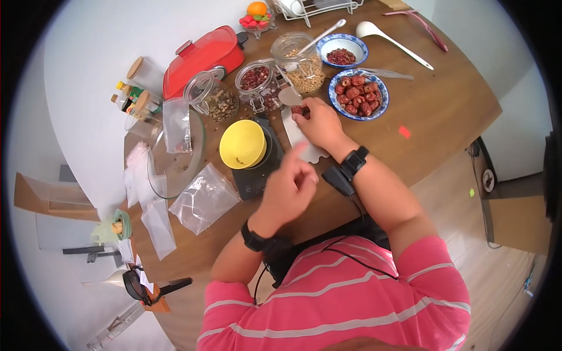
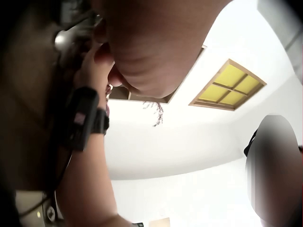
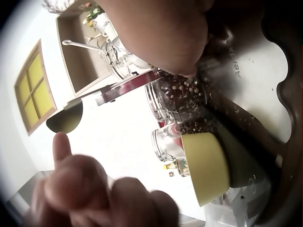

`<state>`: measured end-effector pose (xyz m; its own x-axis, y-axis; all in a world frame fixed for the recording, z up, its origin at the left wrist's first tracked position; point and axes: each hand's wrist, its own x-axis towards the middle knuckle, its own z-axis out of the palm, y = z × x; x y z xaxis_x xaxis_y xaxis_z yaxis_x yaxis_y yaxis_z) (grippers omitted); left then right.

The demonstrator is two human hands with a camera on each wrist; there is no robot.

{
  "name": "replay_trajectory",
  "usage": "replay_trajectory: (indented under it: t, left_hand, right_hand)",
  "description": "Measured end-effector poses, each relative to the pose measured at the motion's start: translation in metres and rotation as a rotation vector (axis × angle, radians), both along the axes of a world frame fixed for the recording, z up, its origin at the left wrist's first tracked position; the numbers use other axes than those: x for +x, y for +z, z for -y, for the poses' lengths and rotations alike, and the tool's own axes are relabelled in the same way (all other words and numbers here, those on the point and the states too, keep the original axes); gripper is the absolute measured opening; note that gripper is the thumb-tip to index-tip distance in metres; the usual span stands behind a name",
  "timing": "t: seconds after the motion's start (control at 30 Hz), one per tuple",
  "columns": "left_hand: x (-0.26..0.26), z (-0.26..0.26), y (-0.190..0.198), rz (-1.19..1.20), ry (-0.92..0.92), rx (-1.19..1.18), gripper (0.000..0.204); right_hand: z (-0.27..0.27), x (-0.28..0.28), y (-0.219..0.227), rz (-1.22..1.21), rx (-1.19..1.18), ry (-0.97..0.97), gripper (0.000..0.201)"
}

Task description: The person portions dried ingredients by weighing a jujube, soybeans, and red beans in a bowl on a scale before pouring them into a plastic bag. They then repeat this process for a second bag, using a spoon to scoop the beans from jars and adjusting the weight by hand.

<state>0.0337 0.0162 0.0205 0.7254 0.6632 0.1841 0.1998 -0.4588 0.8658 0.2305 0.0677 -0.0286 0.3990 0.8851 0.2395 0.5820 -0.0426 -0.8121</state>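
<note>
In the head view the right hand pinches a dark red date over a pale, wavy-edged sheet. The left hand hangs nearer the body, index finger extended, other fingers loosely curled around nothing. Beside the sheet, a yellow bowl stands on a black scale. A blue-rimmed bowl of red dates is right of the right hand. The right wrist view shows the left hand in front and the yellow bowl; the right hand hides its own fingertips there.
Behind the hands stand jars of dried goods, a chickpea jar, a small bowl and a red pan. A white ladle lies at the back right. Plastic bags and a glass lid lie left.
</note>
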Motion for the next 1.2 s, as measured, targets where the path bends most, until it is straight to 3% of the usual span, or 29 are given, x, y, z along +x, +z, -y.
replay_trajectory:
  t: [0.07,0.1,0.17,0.3,0.47,0.53,0.6,0.7,0.73,0.8,0.87,0.93,1.0,1.1,1.2]
  left_hand:
    - [-0.013,0.011,-0.008,-0.097,-0.175,-0.19,0.047]
    - [-0.017,0.013,-0.014,-0.084,-0.155,-0.191,0.047]
    - [-0.025,0.015,-0.027,-0.246,-0.361,-0.212,0.031]
    - [-0.029,0.017,-0.039,-0.086,-0.203,-0.236,0.024]
    - [-0.029,0.02,-0.045,-0.109,-0.203,0.023,0.024]
    - [-0.031,0.022,-0.046,-0.094,-0.193,0.056,0.024]
    - [-0.032,0.023,-0.044,-0.083,-0.184,0.089,0.024]
    - [-0.032,0.023,-0.039,-0.169,-0.182,0.058,0.024]
    - [-0.033,0.024,-0.039,-0.126,-0.18,0.057,0.024]
    - [-0.035,0.026,-0.042,-0.087,-0.142,0.048,0.024]
    - [-0.035,0.026,-0.044,-0.041,-0.157,0.062,0.023]
    - [-0.037,0.025,-0.046,-0.034,-0.155,0.048,0.024]
    - [-0.035,0.027,-0.049,-0.019,-0.175,0.031,0.024]
    - [-0.034,0.027,-0.048,-0.046,-0.177,0.05,0.021]
    - [-0.034,0.028,-0.036,-0.212,-0.185,0.058,0.019]
  right_hand:
    - [0.003,-0.002,0.006,0.046,-0.029,-0.013,0.026]
    - [0.002,-0.002,0.003,0.051,-0.011,-0.008,0.024]
    - [0.003,-0.003,-0.009,0.089,0.053,0.001,0.023]
    - [0.02,-0.015,0.009,0.093,0.131,0.036,0.023]
    - [0.022,-0.051,0.056,0.171,0.158,0.151,0.024]
    - [0.009,-0.064,0.069,0.331,0.227,0.325,0.02]
    - [0.002,-0.08,0.085,0.327,0.146,0.363,0.018]
    - [-0.02,-0.1,0.094,0.719,-0.122,0.436,0.027]
    - [-0.028,-0.104,0.094,0.72,-0.115,0.464,0.027]
    - [-0.04,-0.114,0.092,0.908,-0.36,0.52,0.029]
    - [-0.039,-0.119,0.092,0.914,-0.374,0.567,0.032]
    - [-0.03,-0.115,0.091,0.778,-0.127,0.49,0.037]
    - [-0.023,-0.108,0.089,0.684,-0.096,0.451,0.035]
    - [-0.003,-0.089,0.07,0.297,0.254,0.263,0.014]
    - [0.012,-0.065,0.035,0.172,0.322,0.198,0.012]
